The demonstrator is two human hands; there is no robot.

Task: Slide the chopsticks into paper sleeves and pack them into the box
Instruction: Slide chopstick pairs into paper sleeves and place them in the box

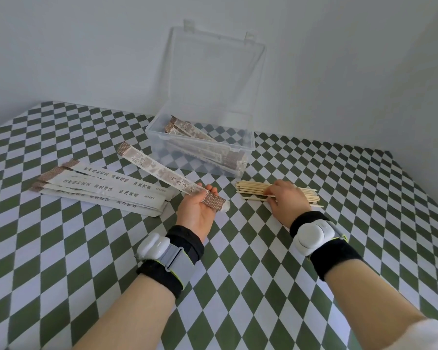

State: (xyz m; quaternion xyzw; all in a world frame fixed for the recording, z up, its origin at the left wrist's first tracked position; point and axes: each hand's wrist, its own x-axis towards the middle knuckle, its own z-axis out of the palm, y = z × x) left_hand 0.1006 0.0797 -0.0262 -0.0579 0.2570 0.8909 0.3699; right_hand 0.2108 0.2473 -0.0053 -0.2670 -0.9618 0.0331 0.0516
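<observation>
Left hand [197, 207], palm up, fingers curled around one paper sleeve [162, 173]. Right hand [287, 198], palm down, fingertips pinching chopsticks [250, 192] on the counter [238, 274].

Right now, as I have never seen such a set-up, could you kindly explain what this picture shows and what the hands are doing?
There is no machine here: a person works with bare hands, and the single picture comes from a camera worn on the head, looking forward and down. Both wrists carry white strapped devices. The left hand holds a long white printed paper sleeve by its patterned brown end. The right hand reaches onto a pile of thin pale wooden chopsticks; whether it has pinched any I cannot tell. On the green-and-white checked tablecloth lies a stack of more paper sleeves at the left, and behind stands a clear plastic box, lid open, with several sleeves already inside.
</observation>
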